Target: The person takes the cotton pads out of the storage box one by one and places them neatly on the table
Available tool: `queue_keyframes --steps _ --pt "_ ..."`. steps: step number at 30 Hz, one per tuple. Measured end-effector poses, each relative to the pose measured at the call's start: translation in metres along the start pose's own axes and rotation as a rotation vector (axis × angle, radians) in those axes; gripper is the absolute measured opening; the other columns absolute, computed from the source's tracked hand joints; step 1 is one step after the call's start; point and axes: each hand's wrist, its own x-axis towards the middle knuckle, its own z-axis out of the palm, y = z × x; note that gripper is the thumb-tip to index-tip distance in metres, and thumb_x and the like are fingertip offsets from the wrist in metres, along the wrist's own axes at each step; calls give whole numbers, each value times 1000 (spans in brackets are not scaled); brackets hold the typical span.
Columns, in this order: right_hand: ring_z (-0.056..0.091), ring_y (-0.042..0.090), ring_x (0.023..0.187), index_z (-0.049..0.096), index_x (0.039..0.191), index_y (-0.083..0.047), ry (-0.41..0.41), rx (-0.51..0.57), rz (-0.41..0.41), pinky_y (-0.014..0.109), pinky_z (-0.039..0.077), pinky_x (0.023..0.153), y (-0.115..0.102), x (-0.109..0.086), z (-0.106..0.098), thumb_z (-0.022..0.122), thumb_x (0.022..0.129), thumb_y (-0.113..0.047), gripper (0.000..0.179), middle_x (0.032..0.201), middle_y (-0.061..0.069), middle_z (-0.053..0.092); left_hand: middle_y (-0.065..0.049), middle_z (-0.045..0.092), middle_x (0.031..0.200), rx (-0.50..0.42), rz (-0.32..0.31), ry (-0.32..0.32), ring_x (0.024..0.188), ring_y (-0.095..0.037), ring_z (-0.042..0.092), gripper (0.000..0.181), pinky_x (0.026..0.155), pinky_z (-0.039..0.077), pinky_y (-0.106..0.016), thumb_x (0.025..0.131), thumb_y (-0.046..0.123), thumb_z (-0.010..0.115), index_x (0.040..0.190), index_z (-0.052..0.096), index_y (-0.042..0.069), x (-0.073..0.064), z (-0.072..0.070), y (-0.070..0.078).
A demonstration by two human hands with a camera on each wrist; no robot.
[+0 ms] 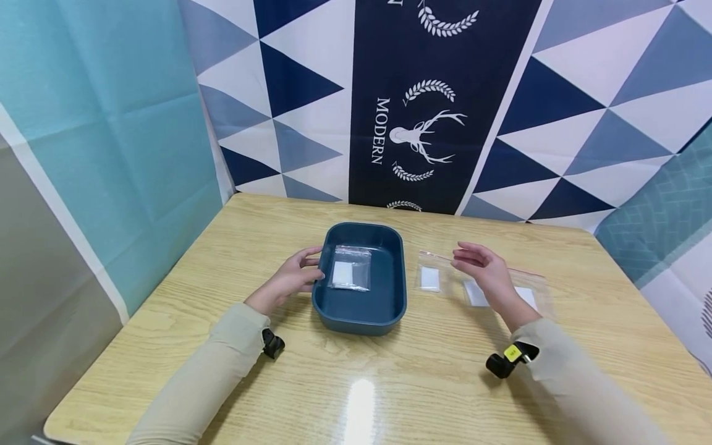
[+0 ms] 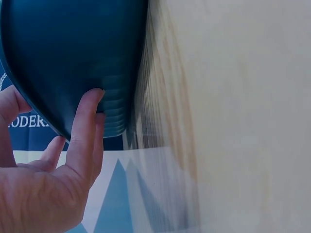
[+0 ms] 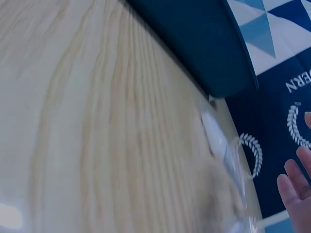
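A dark blue rectangular tub (image 1: 392, 309) stands on the table, with a clear zip bag (image 1: 360, 275) holding a white piece lying inside it. At the tub's left side, my left hand (image 1: 286, 281) holds the rim. Its thumb is over the edge and its fingers (image 2: 85, 126) lie against the outer wall. Right of the tub lie clear zip bags with white pieces in them, one nearer the tub (image 1: 430, 278) and more under my right hand (image 1: 489, 275). That hand hovers above them, fingers loosely bent, holding nothing. In the right wrist view the bags (image 3: 218, 138) are blurred.
The wood-grain table (image 1: 278, 383) carries the tub and bags. A patterned cloth (image 1: 311, 123) hangs along its back edge, and a teal cloth (image 1: 128, 123) hangs at the left. Small black cameras (image 1: 272, 343) are worn at both wrists.
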Motion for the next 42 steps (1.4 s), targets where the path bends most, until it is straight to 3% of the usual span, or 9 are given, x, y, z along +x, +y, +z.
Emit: queue_keyframes --steps 10,17,23,29,35,42 --pt "57 5 98 54 125 -9 -27 -92 18 15 46 84 -12 14 33 71 83 -16 45 116 10 59 -18 39 136 18 -2 11 107 -32 56 62 77 54 -38 88 -2 55 143 34 15 0 0 2" --pt "59 5 94 49 129 1 -52 -98 -5 18 47 84 -22 26 55 69 84 -10 51 117 15 57 -16 40 136 12 -9 13 108 -32 56 62 77 54 -38 87 -2 56 143 34 17 0 0 1" --pt "57 12 100 49 130 -1 -70 -120 26 26 45 90 -33 36 74 68 85 -11 50 124 21 53 -18 39 136 21 -7 17 108 -32 56 62 77 54 -37 88 -2 55 143 34 15 1 -1 1" --pt "54 21 108 52 129 -6 -71 -148 33 40 40 96 -40 48 93 69 84 -14 49 122 15 56 -18 40 135 7 1 13 107 -32 56 62 78 53 -39 87 -2 56 143 35 15 -1 0 1" --pt "54 24 108 55 126 -6 -77 -149 -23 39 41 96 -47 55 113 70 83 -12 46 118 15 58 -21 39 134 7 20 1 103 -29 58 61 76 54 -38 86 -2 55 143 35 12 -2 1 2" --pt "55 23 106 57 123 -9 -100 -156 -55 38 44 94 -55 62 135 71 82 -13 44 116 12 60 -18 40 135 -4 -5 17 106 -31 57 63 77 53 -39 86 -2 56 143 35 16 2 0 0"
